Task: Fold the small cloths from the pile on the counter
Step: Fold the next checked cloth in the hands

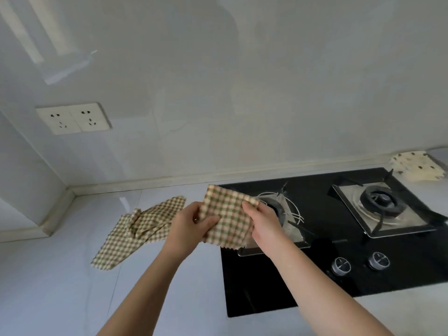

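The left hand and right hand each pinch a side edge of one checked cloth, held up between them, its folding apparently barely begun. Left of the left hand a rumpled pile lies on the desk, so most work seems left.

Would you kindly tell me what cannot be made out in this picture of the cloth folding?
1. Held cloth: head view; the left hand and right hand cover its side edges, so its layers cannot be counted.
2. Pile: head view; crumpled, overlapping cloths hide their number.
3. Left burner: head view; partly behind the held cloth and right hand.
4. Spotted cloths: head view; small, at the right edge, number unclear.
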A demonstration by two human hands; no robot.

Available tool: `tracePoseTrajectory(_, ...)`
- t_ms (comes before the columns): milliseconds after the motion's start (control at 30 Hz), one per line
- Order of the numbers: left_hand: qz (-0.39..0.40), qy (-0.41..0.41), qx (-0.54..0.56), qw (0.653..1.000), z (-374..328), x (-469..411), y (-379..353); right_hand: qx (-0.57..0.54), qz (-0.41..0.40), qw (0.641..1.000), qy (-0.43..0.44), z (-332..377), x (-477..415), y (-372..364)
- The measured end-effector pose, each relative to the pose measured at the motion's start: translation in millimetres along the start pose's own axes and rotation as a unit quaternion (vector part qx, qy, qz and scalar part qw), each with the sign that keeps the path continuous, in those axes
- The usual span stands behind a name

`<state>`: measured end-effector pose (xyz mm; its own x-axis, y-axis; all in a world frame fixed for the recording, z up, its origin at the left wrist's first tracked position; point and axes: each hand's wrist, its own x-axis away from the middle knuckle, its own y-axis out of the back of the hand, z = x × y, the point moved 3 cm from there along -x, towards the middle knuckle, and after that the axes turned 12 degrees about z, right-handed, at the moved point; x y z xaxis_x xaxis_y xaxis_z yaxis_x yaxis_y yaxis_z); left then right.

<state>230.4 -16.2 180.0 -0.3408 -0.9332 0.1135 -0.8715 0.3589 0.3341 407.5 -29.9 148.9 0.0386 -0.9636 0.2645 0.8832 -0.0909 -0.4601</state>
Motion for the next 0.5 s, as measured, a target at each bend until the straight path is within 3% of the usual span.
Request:
tracePoseTrajectory(133,0.030,-0.002,0.113,0.993,-33,-10,-63,0.019,0.096,0.995,-0.035,37,48,86)
tracePoseTrajectory(233,0.093,-0.013,0.102,0.990,-67,-15,-137,0.086,0.145,0.984,-0.055,71,89,150)
tracePoseTrajectory(367,0.161,-0.018,0.080,0.984,-107,-20,-239,0.256,0.104,0.960,-0.033,121,132,222)
tracePoseTrajectory(433,0.165,-0.009,0.152,0.975,-121,-20,-282,0.263,0.044,0.964,0.004,142,148,258)
tracePoseTrajectory(500,0.178,0.027,0.278,0.944,-128,-20,-325,0.214,0.003,0.976,0.031,159,162,293)
